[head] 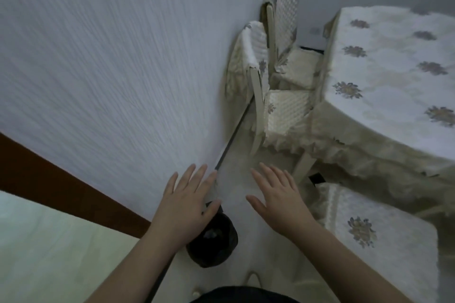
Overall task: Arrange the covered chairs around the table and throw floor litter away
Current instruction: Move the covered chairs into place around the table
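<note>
My left hand (pixel 188 200) and my right hand (pixel 278 198) are stretched out flat in front of me, fingers spread, holding nothing. Just below the left hand a black waste bin (pixel 214 245) stands on the pale floor by the wall, with something small and pale inside. A table (pixel 394 76) under a cream flowered cloth fills the right. Two covered chairs, a nearer chair (pixel 256 66) and a farther chair (pixel 283 15), stand side by side between the wall and the table. A third covered chair seat (pixel 364 226) is at my lower right.
A white textured wall (pixel 110 56) runs along the left, close to the chairs. A dark wooden frame (pixel 61 184) and a pale green panel (pixel 49 248) lie at the lower left. A narrow strip of floor (pixel 236 179) runs between wall and table.
</note>
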`<state>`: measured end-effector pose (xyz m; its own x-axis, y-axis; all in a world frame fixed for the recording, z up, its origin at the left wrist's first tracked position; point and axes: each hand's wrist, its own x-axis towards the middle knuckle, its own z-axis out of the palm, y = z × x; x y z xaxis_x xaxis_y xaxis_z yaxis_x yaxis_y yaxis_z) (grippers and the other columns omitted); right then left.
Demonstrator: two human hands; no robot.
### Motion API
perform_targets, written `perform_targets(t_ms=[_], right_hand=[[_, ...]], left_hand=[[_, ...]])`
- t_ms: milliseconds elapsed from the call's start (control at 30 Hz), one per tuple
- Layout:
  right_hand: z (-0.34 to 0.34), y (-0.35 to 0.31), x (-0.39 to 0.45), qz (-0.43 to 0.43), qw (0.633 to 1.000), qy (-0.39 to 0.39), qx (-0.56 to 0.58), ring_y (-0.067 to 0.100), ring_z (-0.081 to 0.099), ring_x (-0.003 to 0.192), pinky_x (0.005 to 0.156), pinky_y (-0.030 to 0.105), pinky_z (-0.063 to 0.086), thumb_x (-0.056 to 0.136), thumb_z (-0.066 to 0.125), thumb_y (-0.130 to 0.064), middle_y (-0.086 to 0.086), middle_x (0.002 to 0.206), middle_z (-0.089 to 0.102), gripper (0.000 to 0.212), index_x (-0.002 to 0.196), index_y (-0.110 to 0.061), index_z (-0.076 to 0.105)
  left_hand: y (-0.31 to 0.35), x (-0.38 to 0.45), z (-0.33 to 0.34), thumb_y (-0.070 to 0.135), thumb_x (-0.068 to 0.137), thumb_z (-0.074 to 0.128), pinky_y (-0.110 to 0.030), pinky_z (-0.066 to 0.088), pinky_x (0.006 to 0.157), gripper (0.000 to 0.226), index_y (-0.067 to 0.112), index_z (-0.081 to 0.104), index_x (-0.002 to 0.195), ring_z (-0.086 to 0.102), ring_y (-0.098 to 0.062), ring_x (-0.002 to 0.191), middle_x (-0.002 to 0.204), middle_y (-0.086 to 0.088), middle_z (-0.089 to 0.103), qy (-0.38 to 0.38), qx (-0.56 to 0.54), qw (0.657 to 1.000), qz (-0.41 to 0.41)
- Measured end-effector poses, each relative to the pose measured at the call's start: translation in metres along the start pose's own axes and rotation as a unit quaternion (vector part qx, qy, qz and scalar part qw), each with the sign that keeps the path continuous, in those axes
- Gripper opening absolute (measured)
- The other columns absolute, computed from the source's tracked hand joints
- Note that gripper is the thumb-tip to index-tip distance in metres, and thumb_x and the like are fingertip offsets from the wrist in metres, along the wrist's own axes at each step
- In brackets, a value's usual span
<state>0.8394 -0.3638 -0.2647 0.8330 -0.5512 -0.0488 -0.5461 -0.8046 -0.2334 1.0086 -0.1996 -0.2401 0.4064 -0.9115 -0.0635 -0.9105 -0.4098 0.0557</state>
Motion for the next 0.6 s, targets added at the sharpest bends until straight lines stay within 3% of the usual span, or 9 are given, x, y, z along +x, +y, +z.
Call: perform_targets(t_ms=[100, 233, 400, 500, 600], right_hand=[[-0.008, -0.016, -0.003, -0.002, 1.0, 0.015, -0.006, 0.02, 0.01, 0.145, 0.116, 0.038, -0.003, 0.093, 0.027, -0.061, 0.001, 0.158, 0.017, 0.065, 0.149, -0.028, 0.019], [-0.014, -0.04, -0.014, 0.018, 0.999, 0.034, 0.001, 0.022, 0.008, 0.145, 0.116, 0.038, -0.004, 0.093, 0.029, -0.06, 0.0, 0.159, 0.015, 0.065, 0.15, -0.03, 0.016], [-0.019, -0.078, -0.032, 0.049, 0.997, 0.052, -0.019, 0.02, 0.008, 0.146, 0.116, 0.039, -0.002, 0.093, 0.026, -0.061, -0.001, 0.159, 0.014, 0.066, 0.151, -0.031, 0.011], [-0.017, -0.111, -0.051, 0.084, 0.993, 0.068, -0.036, 0.023, 0.017, 0.144, 0.117, 0.04, 0.006, 0.092, 0.026, -0.063, 0.003, 0.158, 0.019, 0.069, 0.151, -0.03, 0.01], [-0.012, -0.14, -0.074, 0.131, 0.987, 0.071, -0.068, 0.025, 0.026, 0.142, 0.116, 0.042, 0.017, 0.091, 0.022, -0.066, 0.006, 0.155, 0.027, 0.071, 0.151, -0.028, 0.015]], left_hand=[[0.003, -0.004, -0.013, 0.063, 0.093, 0.011, -0.041, -0.009, 0.116, 0.069, 0.028, 0.021, 0.151, -0.003, -0.016, 0.146, 0.159, 0.0, 0.016, 0.015, 0.013, 1.0, 0.023], [-0.007, -0.016, -0.016, 0.068, 0.089, -0.003, -0.039, -0.021, 0.112, 0.073, 0.033, 0.007, 0.152, -0.017, -0.012, 0.144, 0.161, 0.006, 0.001, 0.025, 0.008, 0.999, 0.043], [-0.028, -0.038, -0.026, 0.069, 0.086, -0.009, -0.041, -0.024, 0.111, 0.074, 0.035, 0.0, 0.152, -0.011, -0.014, 0.147, 0.161, 0.007, 0.002, 0.039, 0.009, 0.997, 0.063], [-0.043, -0.06, -0.032, 0.066, 0.089, -0.005, -0.048, -0.015, 0.114, 0.072, 0.032, 0.006, 0.152, -0.001, -0.017, 0.148, 0.161, 0.004, 0.012, 0.049, 0.028, 0.996, 0.07], [-0.05, -0.082, -0.034, 0.062, 0.096, 0.011, -0.054, 0.004, 0.114, 0.068, 0.024, 0.03, 0.149, 0.022, -0.023, 0.145, 0.153, -0.002, 0.035, 0.049, 0.033, 0.995, 0.084]])
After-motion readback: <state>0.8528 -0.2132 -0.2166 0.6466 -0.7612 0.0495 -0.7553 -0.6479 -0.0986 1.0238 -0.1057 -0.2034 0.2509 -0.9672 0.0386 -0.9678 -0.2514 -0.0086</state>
